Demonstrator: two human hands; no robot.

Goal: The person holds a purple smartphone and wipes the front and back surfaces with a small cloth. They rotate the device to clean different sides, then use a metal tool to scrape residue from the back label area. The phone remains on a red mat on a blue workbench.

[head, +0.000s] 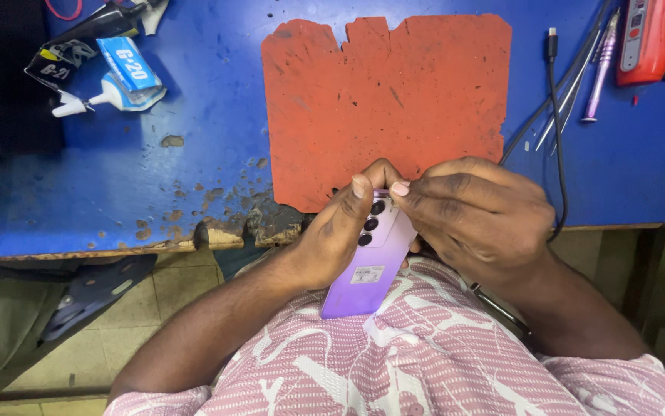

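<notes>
A purple smartphone [367,266] with its back and three camera lenses facing up is held over my lap, its lower end resting against my patterned shirt. My left hand [340,231] grips the phone's left side, thumb up at the top edge. My right hand [475,216] closes on the top right corner, its thumb and fingertips pinching at the upper edge next to my left thumb. What is between the fingertips is too small to tell.
A worn red mat [382,92] lies on the blue workbench [194,177], whose front edge is chipped. Glue tubes [117,77] lie at the back left. A black cable [557,123], tweezers and a purple tool [600,69] lie right, beside a red device [646,38].
</notes>
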